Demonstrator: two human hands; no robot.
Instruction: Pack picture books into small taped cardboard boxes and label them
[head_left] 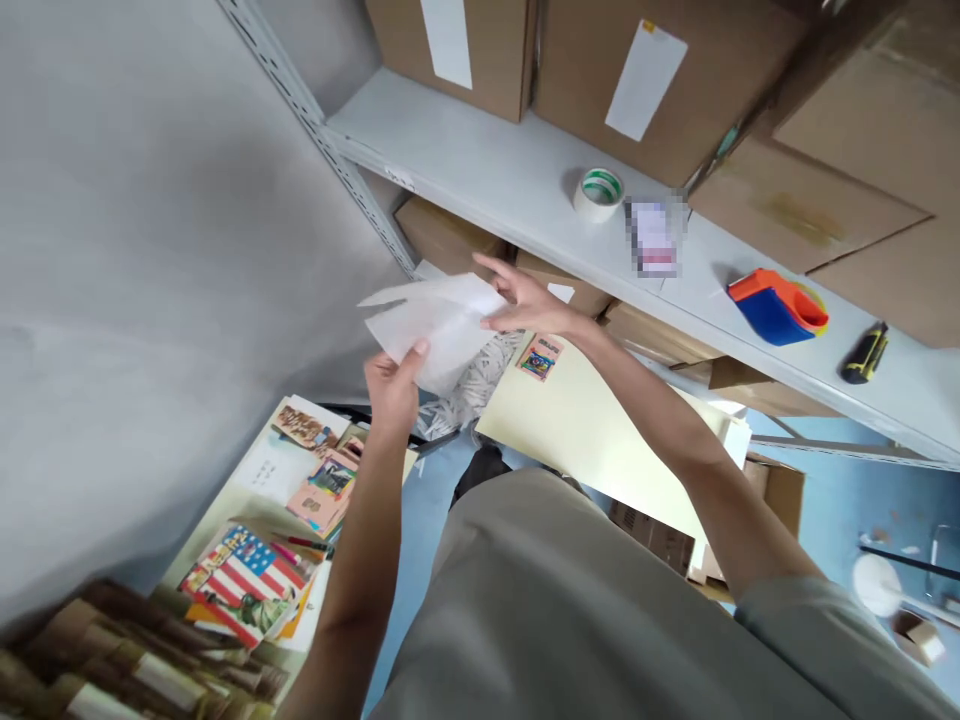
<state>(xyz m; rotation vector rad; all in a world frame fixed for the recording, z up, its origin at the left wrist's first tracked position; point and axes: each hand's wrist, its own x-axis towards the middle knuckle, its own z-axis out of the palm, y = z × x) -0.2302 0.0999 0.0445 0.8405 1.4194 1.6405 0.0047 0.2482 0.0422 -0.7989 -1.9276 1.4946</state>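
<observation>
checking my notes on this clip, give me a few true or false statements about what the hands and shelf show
1. The left hand grips the white paper sheet from below. True.
2. The right hand holds the tape roll. False: the roll sits on the shelf, apart from the hand; the right hand's fingers touch the paper's right edge.
3. A blue and orange tape dispenser lies on the shelf, right of the roll. True.
4. The stars-and-stripes card lies on the shelf. False: it lies low at the left, among other printed cards.
5. Cardboard boxes stand on the shelf behind the roll. True.
</observation>
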